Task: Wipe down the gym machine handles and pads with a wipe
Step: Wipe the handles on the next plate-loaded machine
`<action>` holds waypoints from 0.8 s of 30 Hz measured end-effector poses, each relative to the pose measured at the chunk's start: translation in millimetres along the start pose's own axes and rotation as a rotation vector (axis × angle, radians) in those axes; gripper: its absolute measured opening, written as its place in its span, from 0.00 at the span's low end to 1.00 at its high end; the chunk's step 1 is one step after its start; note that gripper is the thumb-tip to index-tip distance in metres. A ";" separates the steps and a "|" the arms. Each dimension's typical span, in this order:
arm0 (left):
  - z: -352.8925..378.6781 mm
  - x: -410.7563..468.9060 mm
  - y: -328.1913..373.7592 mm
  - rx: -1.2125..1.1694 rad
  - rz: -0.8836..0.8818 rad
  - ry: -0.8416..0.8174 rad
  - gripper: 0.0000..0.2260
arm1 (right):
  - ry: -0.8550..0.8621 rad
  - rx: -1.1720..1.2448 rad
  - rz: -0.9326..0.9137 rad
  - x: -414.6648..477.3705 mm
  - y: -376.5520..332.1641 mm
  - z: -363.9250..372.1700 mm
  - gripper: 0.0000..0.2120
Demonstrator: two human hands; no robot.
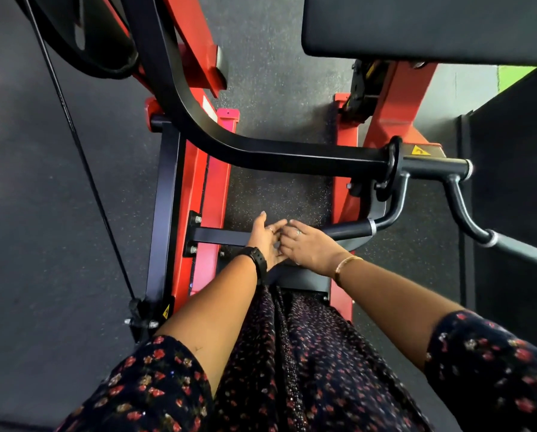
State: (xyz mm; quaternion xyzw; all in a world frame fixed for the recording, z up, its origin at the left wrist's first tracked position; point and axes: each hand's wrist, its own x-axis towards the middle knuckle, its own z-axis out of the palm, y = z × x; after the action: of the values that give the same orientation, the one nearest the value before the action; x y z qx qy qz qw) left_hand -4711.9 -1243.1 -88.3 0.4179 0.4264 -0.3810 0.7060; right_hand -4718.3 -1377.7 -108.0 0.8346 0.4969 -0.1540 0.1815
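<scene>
Wipe not plainly in view; possibly tucked between the two hands at their meeting point, too small to tell. Likely a light, limp, damp sheet: best bunched in the palm and wrapped round a tube, not pinched by one corner.

Left hand low in the middle of the view, fingers fairly straight, thumb up, palm turned toward the right hand. Right-hand fingers curled in against the left palm; holding something or nothing, cannot tell.

Nearest handle just beyond the right hand: black tube with a dark grip sleeve and a pale ring at its end, curving up to a thick black lever arm. Second handle farther right, same build. Both probably rigid, fixed and smooth; safe to squeeze firmly and slide along, grip sleeve first. Pad at upper right: broad, black, matte, probably firm with a little give; suited to flat-palm strokes.

Farther out: red frame; black crossbar reaching from the frame to behind the left hand; weight plate at upper left; thin cable slanting down the left side; yellow warning sticker near the pivot. Beneath everything, dark speckled rubber floor, with a green patch at far right. Watch on the left wrist, bangle on the right, floral sleeves on both arms.
</scene>
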 end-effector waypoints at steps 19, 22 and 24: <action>4.8 7.2 -35.4 2.291 0.973 0.010 0.35 | 0.375 1.123 1.026 -122.7 -43.9 46.1 0.21; 5.9 6.8 -38.0 2.349 0.912 0.036 0.38 | 0.374 1.951 1.572 -81.2 -46.4 29.3 0.15; 10.3 4.3 -39.3 2.351 0.856 0.033 0.37 | 0.331 2.615 1.533 -46.8 -42.6 29.0 0.20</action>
State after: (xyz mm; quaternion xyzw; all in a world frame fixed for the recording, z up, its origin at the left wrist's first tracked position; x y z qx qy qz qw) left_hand -4742.6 -1267.5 -99.7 0.9043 -0.3327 -0.2653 -0.0324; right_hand -4779.7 -1408.4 -119.6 0.4603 -0.5085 -0.2511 -0.6830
